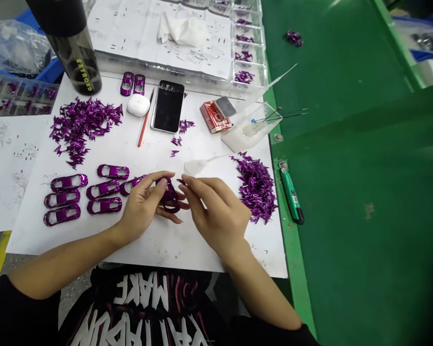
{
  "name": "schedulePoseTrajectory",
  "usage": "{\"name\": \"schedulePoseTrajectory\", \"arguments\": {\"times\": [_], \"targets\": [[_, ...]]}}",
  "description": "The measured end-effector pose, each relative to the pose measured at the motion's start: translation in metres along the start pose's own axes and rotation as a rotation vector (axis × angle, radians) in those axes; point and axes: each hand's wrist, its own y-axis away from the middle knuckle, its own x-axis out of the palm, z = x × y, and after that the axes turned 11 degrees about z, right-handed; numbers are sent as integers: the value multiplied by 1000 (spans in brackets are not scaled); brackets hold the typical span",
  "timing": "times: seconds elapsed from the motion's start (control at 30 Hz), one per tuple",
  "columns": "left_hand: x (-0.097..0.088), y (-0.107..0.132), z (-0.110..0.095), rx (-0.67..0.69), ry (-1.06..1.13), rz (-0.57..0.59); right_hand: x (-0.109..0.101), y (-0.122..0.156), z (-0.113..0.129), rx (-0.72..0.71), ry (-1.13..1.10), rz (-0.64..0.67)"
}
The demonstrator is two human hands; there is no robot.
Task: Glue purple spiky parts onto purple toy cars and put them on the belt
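Observation:
My left hand (144,204) is closed on a shiny purple toy car body (171,196), holding it tilted above the white paper. Close beside it, my right hand (216,211) pinches a small pointed purple piece (181,181) between thumb and forefinger. Whether that piece touches the car body I cannot tell. Left of my left hand lie several more purple car bodies (104,205) in loose rows. To the right of my right hand is a heap of small pointed purple pieces (258,187); another such heap (81,122) lies at the upper left.
Behind my hands are a phone (168,106), a red pencil (143,126), a white earbud case (137,105) and a red box (215,117). A dark bottle (72,53) stands at the back left. A green-handled cutter (291,194) lies on the green table (353,202).

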Motion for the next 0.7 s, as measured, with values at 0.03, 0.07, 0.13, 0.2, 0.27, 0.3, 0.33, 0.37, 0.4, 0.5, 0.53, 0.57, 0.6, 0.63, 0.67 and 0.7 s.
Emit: {"name": "schedulePoseTrajectory", "arguments": {"times": [0.03, 0.07, 0.13, 0.2, 0.27, 0.3, 0.33, 0.37, 0.4, 0.5, 0.53, 0.57, 0.6, 0.63, 0.67, 0.7], "targets": [[-1, 0, 0, 4, -11, -7, 5, 2, 1, -42, 51, -42], [-1, 0, -1, 6, -20, -11, 9, 4, 3, -63, 60, -70], [-1, 0, -1, 3, -37, -9, 13, 6, 7, -64, 27, -97], [0, -1, -1, -2, -45, -1, 14, 7, 10, -64, -9, -108], [1, -1, -1, 1, -51, -4, 14, 8, 11, -83, -21, -113], [1, -1, -1, 5, -56, -9, 14, 9, 11, -96, -17, -113], [1, -1, -1, 9, -59, -17, 15, 10, 11, -107, -7, -111], [1, -1, -1, 15, -61, -27, 17, 11, 10, -118, 7, -109], [1, -1, -1, 20, -63, -37, 18, 12, 10, -133, 23, -107], [0, -1, -2, 33, -57, -54, 22, 14, 9, -188, 72, -124], [-1, -1, -2, 33, -55, -55, 23, 14, 9, -199, 81, -139], [-1, -1, -2, 33, -55, -53, 24, 15, 9, -205, 86, -150], [-1, -1, -3, 32, -54, -51, 25, 15, 9, -206, 89, -159], [-1, -1, -3, 29, -54, -48, 25, 16, 9, -206, 92, -160], [-1, 0, -2, 27, -55, -45, 25, 16, 9, -206, 97, -152], [-1, 0, -2, 24, -57, -41, 26, 17, 9, -209, 103, -136]]}}
